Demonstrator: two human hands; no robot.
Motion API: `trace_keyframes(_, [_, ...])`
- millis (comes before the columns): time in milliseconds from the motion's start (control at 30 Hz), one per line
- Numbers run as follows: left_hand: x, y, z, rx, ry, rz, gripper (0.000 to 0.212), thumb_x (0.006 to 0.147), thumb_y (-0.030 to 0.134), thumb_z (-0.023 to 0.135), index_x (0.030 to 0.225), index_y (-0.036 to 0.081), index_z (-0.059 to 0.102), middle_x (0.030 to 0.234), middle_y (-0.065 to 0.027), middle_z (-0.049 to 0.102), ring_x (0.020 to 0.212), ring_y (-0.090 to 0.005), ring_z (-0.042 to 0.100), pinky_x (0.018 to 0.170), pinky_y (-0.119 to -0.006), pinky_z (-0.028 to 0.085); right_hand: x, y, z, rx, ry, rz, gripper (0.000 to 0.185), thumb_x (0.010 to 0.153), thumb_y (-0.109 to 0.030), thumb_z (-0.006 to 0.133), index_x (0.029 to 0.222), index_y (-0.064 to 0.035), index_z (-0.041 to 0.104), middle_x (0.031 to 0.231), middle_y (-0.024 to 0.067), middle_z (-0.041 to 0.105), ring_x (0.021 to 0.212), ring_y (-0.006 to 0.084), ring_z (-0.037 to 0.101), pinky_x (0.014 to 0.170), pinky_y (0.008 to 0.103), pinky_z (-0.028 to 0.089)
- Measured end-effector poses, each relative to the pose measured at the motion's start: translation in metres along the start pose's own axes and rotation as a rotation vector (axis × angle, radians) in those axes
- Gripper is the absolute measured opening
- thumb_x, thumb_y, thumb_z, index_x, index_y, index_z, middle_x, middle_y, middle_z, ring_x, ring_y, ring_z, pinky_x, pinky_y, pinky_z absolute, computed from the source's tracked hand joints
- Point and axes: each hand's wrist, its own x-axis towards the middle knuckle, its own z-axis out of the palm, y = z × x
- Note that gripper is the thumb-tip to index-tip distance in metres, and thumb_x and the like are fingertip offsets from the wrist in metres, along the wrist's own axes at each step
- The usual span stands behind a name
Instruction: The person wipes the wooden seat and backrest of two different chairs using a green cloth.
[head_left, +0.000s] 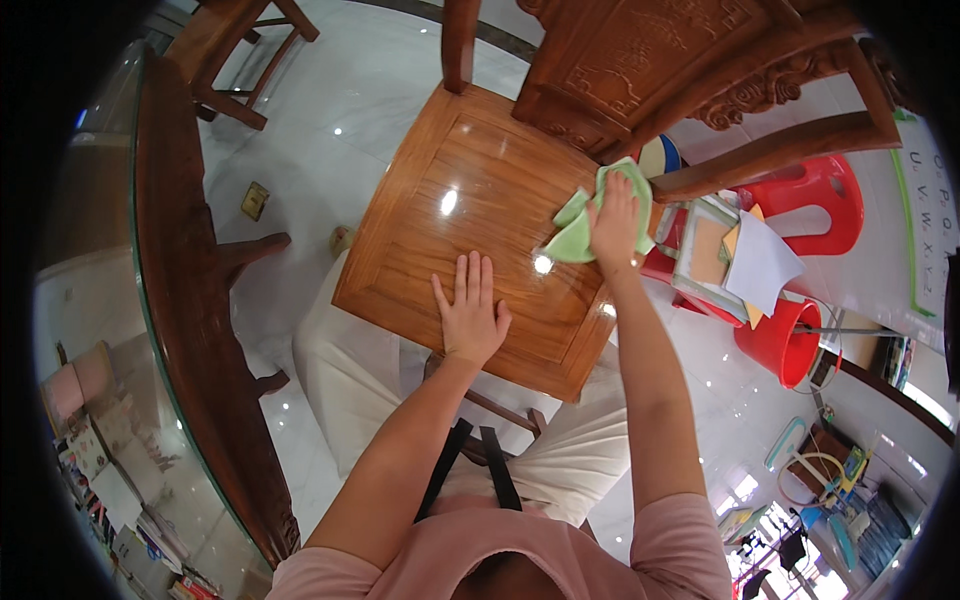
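Observation:
Before me stands a carved wooden chair with a glossy, framed seat (480, 180) and a tall back panel (637, 64). My left hand (472, 311) lies flat near the seat's front edge, fingers spread, holding nothing. At the seat's right side, close to the armrest post, my right hand (616, 221) presses on a light green cloth (574, 244). The cloth is bunched under the palm and fingers, with a folded corner spreading to the left. Part of it is hidden beneath that hand.
A glass-topped wooden table (180, 300) runs along the left. Right of the chair are a red plastic stool (840, 202), a box with papers (705, 251) and a red bucket (780, 341). Another wooden seat (225, 45) stands far left. A small gold-coloured object (255, 201) lies on the floor.

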Motion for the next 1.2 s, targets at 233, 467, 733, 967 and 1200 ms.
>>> trace_keyframes(233, [-0.006, -0.005, -0.001, -0.036, -0.03, -0.03, 0.068, 0.085, 0.03, 0.046, 0.143, 0.002, 0.025, 0.151, -0.0129, 0.021, 0.141, -0.0266, 0.015, 0.109, -0.061, 0.004, -0.038, -0.073, 0.018, -0.023, -0.092, -0.129, 0.061, 0.086, -0.032, 0.054, 0.139, -0.0086, 0.035, 0.144, 0.0116, 0.036, 0.135, 0.0275, 0.029, 0.11, 0.0478, 0.02])
trace_keyframes(467, [-0.002, 0.002, -0.001, -0.057, -0.027, -0.011, 0.068, 0.083, 0.032, 0.048, 0.14, 0.001, 0.031, 0.149, -0.0129, 0.024, 0.14, -0.0265, 0.016, 0.109, -0.062, 0.005, 0.013, -0.112, 0.034, 0.087, -0.046, -0.244, 0.058, 0.086, -0.03, 0.051, 0.138, -0.0085, 0.037, 0.144, 0.0113, 0.036, 0.135, 0.0276, 0.029, 0.111, 0.0467, 0.019])
trace_keyframes(733, [-0.004, -0.001, -0.002, -0.091, -0.072, -0.017, 0.07, 0.083, 0.032, 0.049, 0.142, 0.0, 0.027, 0.15, -0.0139, 0.022, 0.14, -0.028, 0.017, 0.108, -0.062, 0.006, 0.094, -0.16, 0.081, 0.196, 0.066, -0.253, 0.065, 0.086, -0.031, 0.051, 0.138, 0.0028, 0.03, 0.142, 0.0199, 0.033, 0.133, 0.0314, 0.03, 0.11, 0.0414, 0.023])
trace_keyframes(967, [-0.003, 0.002, -0.004, -0.149, -0.064, -0.003, 0.069, 0.086, 0.033, 0.047, 0.143, 0.003, 0.025, 0.151, -0.012, 0.02, 0.14, -0.0259, 0.018, 0.109, -0.061, 0.009, 0.137, -0.175, 0.094, 0.123, 0.086, -0.105, 0.06, 0.086, -0.033, 0.049, 0.132, 0.0033, 0.037, 0.135, 0.0182, 0.042, 0.13, 0.0314, 0.034, 0.108, 0.0437, 0.024])
trace_keyframes(1200, [-0.008, -0.002, -0.008, -0.196, -0.065, -0.028, 0.067, 0.083, 0.032, 0.05, 0.14, 0.001, 0.031, 0.148, -0.0138, 0.026, 0.138, -0.0265, 0.022, 0.107, -0.063, 0.012, 0.086, -0.199, 0.084, 0.219, -0.006, -0.426, 0.057, 0.086, -0.029, 0.052, 0.135, -0.0051, 0.038, 0.138, 0.0114, 0.042, 0.13, 0.0261, 0.035, 0.109, 0.0442, 0.024])
